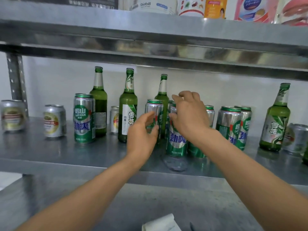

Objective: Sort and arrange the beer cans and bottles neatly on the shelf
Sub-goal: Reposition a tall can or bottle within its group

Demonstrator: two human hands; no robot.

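Observation:
On the steel shelf (50, 152) stand green beer bottles (99, 100), (128, 105), (162, 92) and, far right, (276, 117). Tall green-and-silver cans sit at the left (84, 117), in the middle (154, 107), (176, 142) and to the right (228, 120). Short silver cans (12, 115), (54, 120), (114, 119), (296, 137) are scattered among them. My left hand (141, 135) hovers in front of the middle can, fingers curved but not closed round it. My right hand (190, 114) is spread over the neighbouring can's top, hiding cans behind it.
The upper shelf (150, 39) hangs low over the bottle tops and carries packaged goods (155, 5). A perforated upright post (16, 80) stands at the back left. A dark smear (175, 164) marks the shelf's front edge. White paper (160, 222) lies on the lower surface.

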